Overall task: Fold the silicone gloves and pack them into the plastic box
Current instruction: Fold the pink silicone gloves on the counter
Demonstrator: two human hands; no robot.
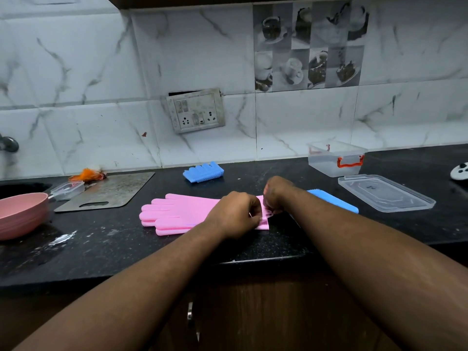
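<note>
Pink silicone gloves (177, 214) lie flat and stacked on the black counter, fingers pointing left. My left hand (234, 215) and my right hand (274, 192) both pinch the cuff end at the right. A folded blue glove (203, 172) rests near the wall behind them. Another blue glove (336, 201) lies to the right, partly hidden by my right forearm. The clear plastic box (334, 158) with red clips stands open at the back right. Its clear lid (386, 196) lies flat in front of it.
A steel cutting board (109, 191) and a small clear container (67, 190) sit at the left, with pink bowls (21, 214) at the far left edge. A white object (459, 171) lies at the far right. The counter's front edge (253, 260) runs below my hands.
</note>
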